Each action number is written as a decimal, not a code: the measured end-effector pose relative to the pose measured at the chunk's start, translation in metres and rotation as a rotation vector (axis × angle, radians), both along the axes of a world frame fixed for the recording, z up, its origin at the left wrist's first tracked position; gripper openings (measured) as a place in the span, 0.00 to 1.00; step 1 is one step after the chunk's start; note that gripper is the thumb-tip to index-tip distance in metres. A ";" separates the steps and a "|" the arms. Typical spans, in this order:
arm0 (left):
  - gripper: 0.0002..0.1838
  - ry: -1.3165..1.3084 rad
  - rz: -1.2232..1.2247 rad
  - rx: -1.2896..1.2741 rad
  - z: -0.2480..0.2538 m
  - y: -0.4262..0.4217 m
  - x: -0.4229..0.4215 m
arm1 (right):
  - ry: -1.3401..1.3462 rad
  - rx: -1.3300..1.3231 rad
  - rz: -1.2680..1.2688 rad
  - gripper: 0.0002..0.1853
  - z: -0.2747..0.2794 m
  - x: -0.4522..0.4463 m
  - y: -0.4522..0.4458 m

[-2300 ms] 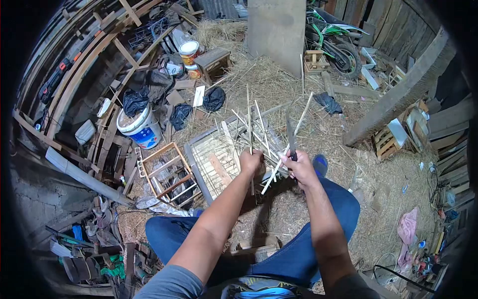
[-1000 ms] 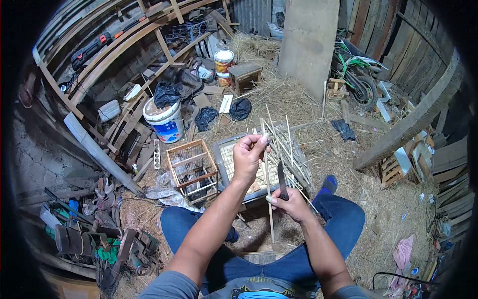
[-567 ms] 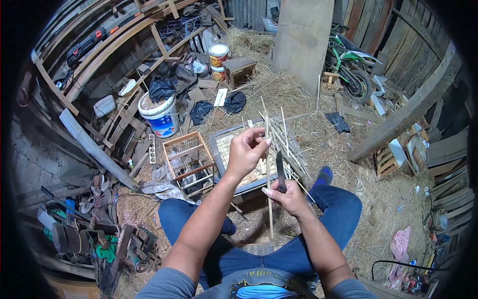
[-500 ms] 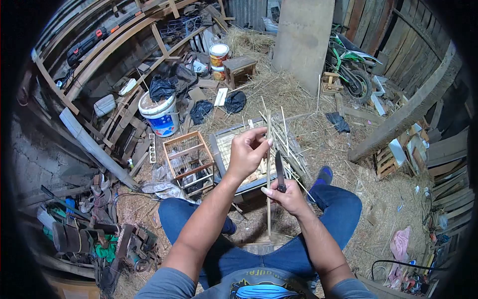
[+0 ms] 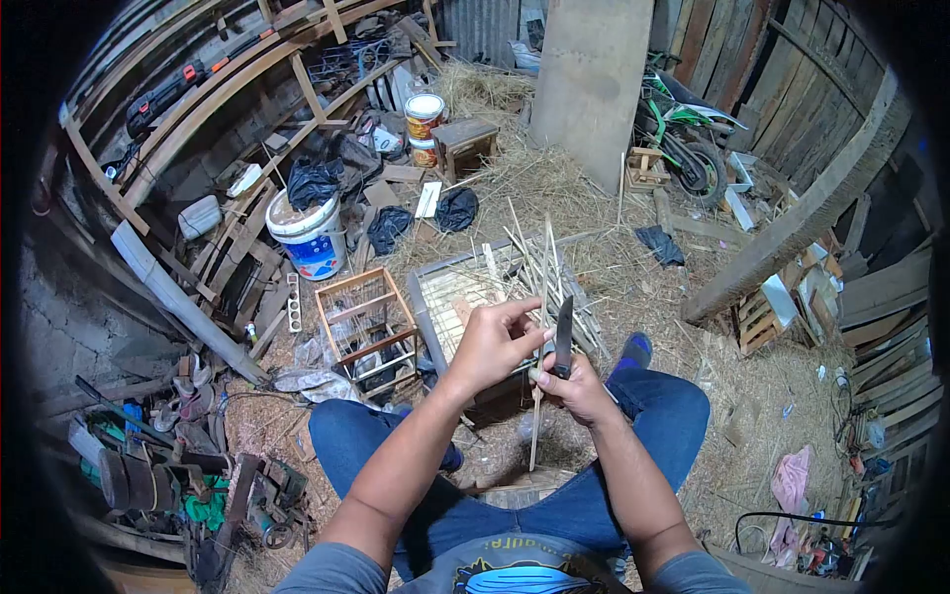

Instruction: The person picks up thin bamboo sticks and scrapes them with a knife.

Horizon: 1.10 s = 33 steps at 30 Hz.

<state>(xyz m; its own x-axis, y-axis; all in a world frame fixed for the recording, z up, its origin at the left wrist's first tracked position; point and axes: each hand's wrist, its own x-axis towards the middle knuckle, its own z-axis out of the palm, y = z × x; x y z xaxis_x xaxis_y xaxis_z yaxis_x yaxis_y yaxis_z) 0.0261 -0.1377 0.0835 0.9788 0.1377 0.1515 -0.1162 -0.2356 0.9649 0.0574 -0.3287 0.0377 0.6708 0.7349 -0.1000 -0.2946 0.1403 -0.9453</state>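
Observation:
A thin wooden strip, probably bamboo [image 5: 535,436], stands nearly upright between my knees, its lower end near a board on the floor. My left hand [image 5: 498,342] pinches this strip at about mid-height. Just below and to the right, my right hand [image 5: 579,391] is closed around the handle of a knife [image 5: 564,332], its dark blade pointing up beside the strip. The right thumb presses against the strip. Beyond my hands, several more thin strips [image 5: 569,297] lie heaped on a framed tray [image 5: 427,322].
A small wooden frame [image 5: 366,322] stands left of the tray. Farther back are a white bucket [image 5: 307,243], paint cans [image 5: 424,119], a stool [image 5: 465,139] and a green motorbike [image 5: 683,139]. A slanting post [image 5: 792,213] rises at right. Straw and shavings cover the floor.
My left hand has slid down the strip, closer to my right hand. The knife still points up, and the strip's upper part leans slightly more to the right.

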 end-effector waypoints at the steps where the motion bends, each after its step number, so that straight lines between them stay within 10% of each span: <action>1: 0.25 0.000 -0.001 0.000 0.003 -0.002 -0.002 | 0.006 -0.011 0.009 0.09 -0.001 0.000 0.000; 7: 0.22 -0.274 0.073 0.357 0.011 -0.011 -0.007 | -0.034 -0.069 0.051 0.10 -0.006 0.002 0.003; 16: 0.20 0.303 0.047 -0.355 -0.035 -0.039 -0.038 | -0.242 -0.111 -0.419 0.10 -0.010 0.009 0.010; 33: 0.17 0.310 0.007 -0.912 -0.046 -0.055 -0.047 | -0.934 -0.547 -0.268 0.16 0.037 0.011 -0.044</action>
<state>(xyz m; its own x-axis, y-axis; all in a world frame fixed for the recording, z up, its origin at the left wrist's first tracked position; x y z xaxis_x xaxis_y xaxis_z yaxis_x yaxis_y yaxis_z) -0.0211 -0.1928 0.0379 0.9560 0.0808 -0.2820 0.1730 0.6209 0.7645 0.0682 -0.3725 0.0748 0.7817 0.5665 0.2609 0.5420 -0.4100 -0.7336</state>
